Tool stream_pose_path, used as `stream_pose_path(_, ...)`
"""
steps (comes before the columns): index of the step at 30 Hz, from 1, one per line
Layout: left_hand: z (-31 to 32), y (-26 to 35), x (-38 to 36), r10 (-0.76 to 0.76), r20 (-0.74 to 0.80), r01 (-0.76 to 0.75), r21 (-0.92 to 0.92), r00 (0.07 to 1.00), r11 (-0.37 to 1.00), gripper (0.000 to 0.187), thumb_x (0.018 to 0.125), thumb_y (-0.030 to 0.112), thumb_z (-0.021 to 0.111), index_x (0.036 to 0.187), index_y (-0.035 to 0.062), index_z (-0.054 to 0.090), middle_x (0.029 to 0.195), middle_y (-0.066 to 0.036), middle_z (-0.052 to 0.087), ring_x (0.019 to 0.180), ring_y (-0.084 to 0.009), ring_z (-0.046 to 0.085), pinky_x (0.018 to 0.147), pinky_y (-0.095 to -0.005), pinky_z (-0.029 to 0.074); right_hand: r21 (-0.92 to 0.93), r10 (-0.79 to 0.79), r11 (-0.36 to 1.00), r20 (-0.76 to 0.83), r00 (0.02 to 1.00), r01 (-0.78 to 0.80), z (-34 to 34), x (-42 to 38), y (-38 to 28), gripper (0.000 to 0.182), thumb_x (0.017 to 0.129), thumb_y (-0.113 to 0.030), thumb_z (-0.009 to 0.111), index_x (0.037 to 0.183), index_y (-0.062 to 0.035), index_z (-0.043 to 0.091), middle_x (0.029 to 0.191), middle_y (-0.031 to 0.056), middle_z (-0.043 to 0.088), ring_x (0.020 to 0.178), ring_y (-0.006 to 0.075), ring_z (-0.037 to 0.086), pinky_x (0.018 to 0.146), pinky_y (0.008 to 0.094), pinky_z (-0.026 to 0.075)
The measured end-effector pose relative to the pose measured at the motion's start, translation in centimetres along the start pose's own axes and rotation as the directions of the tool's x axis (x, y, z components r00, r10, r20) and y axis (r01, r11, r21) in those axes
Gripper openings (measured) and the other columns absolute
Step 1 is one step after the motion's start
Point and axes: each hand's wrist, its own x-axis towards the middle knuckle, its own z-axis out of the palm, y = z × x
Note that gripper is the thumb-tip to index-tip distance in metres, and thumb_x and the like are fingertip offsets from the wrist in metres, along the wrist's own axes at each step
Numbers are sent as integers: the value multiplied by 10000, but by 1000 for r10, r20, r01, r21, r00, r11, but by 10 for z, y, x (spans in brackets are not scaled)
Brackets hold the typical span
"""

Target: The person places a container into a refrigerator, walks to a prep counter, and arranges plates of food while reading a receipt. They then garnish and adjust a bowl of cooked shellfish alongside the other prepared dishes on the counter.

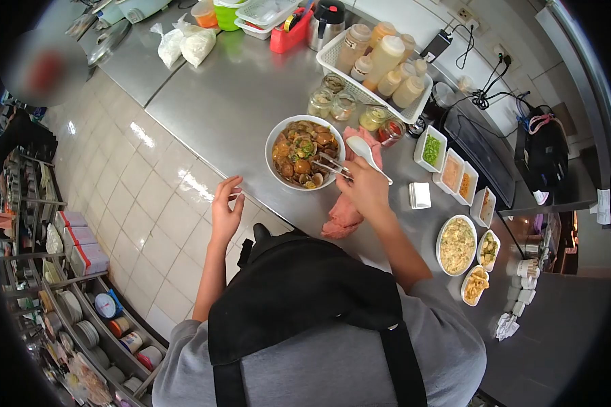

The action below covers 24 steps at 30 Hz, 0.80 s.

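My right hand [365,182] is closed around a pair of metal tongs [334,165], whose tips reach into a white bowl [270,157]. Clams in brown sauce [304,150] fill the bowl, with green bits on top. Off the counter's front edge, to the left of the bowl, my left hand [227,203] hovers with its fingers apart and nothing in it. A pink cloth [343,218] lies crumpled beside and beneath my right hand. Just beyond that hand, a white spoon [366,156] rests on the cloth.
Behind the bowl are glass jars [343,106] and a white basket [326,57] of squeeze bottles. Tubs of chopped toppings [430,149] line the right side, near a bowl of fried rice [456,245] and small side dishes [475,285]. Plastic bags [195,43] sit at the back left.
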Motion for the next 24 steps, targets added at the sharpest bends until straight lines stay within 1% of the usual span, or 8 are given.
stream_pose_path(2,2,0,1,-6,10,6,18,1000,1000,389,815,-54,568,1183,73,576,1250,-102,527,962,-203,602,826,-318,500,34,-114,993,2,993,114,1,-1,-13,248,792,-252,643,980,-94,673,833,46,595,720,223,625,626,361,496)
stream_pose_path(3,4,1,1,-5,12,5,17,1000,1000,389,815,-54,568,1183,73,576,1250,-102,527,962,-203,602,826,-318,500,33,-112,993,1,994,112,4,-2,-20,248,792,-252,643,980,-94,673,833,46,595,720,223,625,626,361,496)
stream_pose_path(5,6,4,2,11,16,-11,43,1000,999,387,818,-51,568,1184,75,575,1247,-103,528,956,-206,605,824,-319,502,46,-282,959,63,957,279,12,-5,-31,258,793,-233,631,984,-62,611,865,59,552,759,230,612,656,365,499)
stream_pose_path(6,8,6,3,11,15,-12,45,1000,999,387,818,-51,568,1184,75,575,1247,-103,528,956,-206,605,824,-319,502,48,-283,959,62,957,280,14,-6,-32,258,793,-233,631,984,-62,611,865,59,552,759,230,612,656,365,499)
stream_pose_path(8,8,9,3,33,23,-33,22,999,999,384,820,-45,571,1185,75,574,1245,-104,530,951,-207,607,821,-321,504,-93,-313,945,28,949,314,22,-7,-32,238,796,-216,623,975,-62,595,852,48,523,789,212,608,652,366,500)
stream_pose_path(10,5,8,2,34,17,-34,28,999,999,381,821,-43,571,1183,75,575,1244,-104,530,951,-205,608,819,-321,505,-122,-294,946,66,954,300,23,-5,-22,253,787,-209,628,986,-57,593,875,45,531,806,202,606,663,362,503)
stream_pose_path(20,-1,1,-6,-8,-8,8,36,1000,999,381,818,-45,572,1179,75,576,1247,-98,532,954,-201,604,824,-326,504,-80,-212,974,0,977,211,17,-4,2,269,772,-201,649,1008,-78,613,888,40,559,796,207,611,679,352,506)
stream_pose_path(24,1,4,-5,11,0,-11,38,1000,999,378,819,-45,572,1178,71,576,1245,-98,532,957,-204,601,824,-327,502,58,-122,991,29,992,120,-3,-6,-1,236,778,-211,650,980,-89,640,876,36,575,801,212,613,675,350,502)
